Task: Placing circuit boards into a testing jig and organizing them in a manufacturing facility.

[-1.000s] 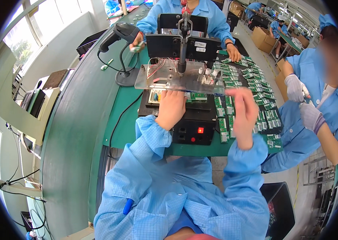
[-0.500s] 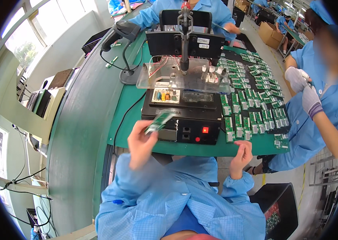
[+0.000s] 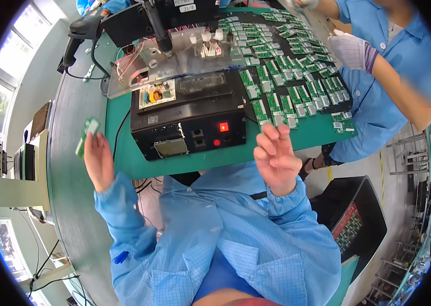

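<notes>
My left hand [image 3: 98,160] is raised over the left side of the bench. A small green circuit board [image 3: 91,126] is pinched in its fingertips, slightly smeared by motion. My right hand [image 3: 278,160] is in the air at the near edge of the table, palm up with fingers half bent and apart, and nothing shows in it. Beyond it lie rows of green circuit boards [image 3: 289,103] with silver parts. Between my hands stands a black test box [image 3: 190,125] with a lit red switch. On its top sits a board with yellow components [image 3: 157,94], under a clear plate [image 3: 185,57].
A handheld scanner [image 3: 80,33] rests on its stand at the far left. To the right, a co-worker's white-gloved hand [image 3: 350,51] is near the boards. A black bin [image 3: 322,201] with boards inside stands low at the right. The green bench top [image 3: 73,199] runs along the left.
My left hand has moved left with the circuit board, from the front of the test box to over the bench. My right hand has risen and its fingers have spread. The view has shifted.
</notes>
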Motion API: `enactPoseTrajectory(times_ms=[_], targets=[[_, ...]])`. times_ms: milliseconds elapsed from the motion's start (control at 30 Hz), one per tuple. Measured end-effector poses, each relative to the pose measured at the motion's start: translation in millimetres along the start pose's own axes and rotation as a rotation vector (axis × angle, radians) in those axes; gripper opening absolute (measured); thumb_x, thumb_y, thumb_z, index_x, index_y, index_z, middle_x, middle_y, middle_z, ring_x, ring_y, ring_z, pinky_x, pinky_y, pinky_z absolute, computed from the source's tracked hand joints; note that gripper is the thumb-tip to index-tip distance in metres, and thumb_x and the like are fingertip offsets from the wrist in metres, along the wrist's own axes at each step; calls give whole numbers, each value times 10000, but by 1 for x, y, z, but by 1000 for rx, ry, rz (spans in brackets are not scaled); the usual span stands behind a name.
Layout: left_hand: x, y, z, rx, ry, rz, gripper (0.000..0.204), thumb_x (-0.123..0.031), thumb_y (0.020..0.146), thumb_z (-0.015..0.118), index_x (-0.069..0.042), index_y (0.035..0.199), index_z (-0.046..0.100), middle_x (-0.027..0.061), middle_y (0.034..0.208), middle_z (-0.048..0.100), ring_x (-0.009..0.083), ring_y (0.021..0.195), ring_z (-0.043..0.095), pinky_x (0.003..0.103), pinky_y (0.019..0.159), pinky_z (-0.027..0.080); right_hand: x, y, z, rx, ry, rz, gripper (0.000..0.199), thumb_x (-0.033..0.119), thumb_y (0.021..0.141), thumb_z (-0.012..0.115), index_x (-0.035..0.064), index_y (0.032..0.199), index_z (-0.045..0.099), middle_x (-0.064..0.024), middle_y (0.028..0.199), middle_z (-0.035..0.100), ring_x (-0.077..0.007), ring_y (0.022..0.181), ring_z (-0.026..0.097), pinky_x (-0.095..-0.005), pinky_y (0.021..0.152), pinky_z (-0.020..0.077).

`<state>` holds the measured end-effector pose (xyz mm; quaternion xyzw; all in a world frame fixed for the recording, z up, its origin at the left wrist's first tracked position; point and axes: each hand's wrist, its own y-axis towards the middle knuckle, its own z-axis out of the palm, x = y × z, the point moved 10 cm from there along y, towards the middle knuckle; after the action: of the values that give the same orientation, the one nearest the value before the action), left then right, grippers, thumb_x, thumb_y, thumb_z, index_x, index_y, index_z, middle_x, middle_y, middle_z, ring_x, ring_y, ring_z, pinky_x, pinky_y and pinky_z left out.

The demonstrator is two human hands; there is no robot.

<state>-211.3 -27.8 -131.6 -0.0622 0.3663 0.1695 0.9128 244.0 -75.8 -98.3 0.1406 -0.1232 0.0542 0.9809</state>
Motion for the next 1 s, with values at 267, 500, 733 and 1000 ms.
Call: enactPoseTrajectory(times_ms=[267,500,733,1000], targets=[[34,130,32,-58,239,-8,276,-192,991,545,21,1165,564,97,1081,634,200,1022,589,314,945,464,-36,10,48,183,71,190,657,-200,543,459,209,1049,556,17,1022,407,-115,772,402,-247,612,297],[72,146,123,363,243,-95,329,-216,1026,449,-30,1293,497,119,1254,588,233,1080,609,362,895,519,-48,9,54,93,175,281,665,-232,543,455,249,982,592,48,1022,407,-90,785,400,-234,627,300],[78,153,153,366,444,-156,338,-324,993,492,-63,1178,601,119,1105,682,236,955,680,380,746,590,-42,9,54,104,148,256,679,-240,531,461,249,985,589,54,1007,410,-87,774,397,-234,626,302],[68,157,147,125,366,-129,363,-372,973,524,-53,1107,634,134,1028,689,273,869,680,436,696,576,21,-4,7,69,-1498,-120,349,-43,739,609,66,1071,610,-79,1106,538,-212,926,513,-303,728,427]])
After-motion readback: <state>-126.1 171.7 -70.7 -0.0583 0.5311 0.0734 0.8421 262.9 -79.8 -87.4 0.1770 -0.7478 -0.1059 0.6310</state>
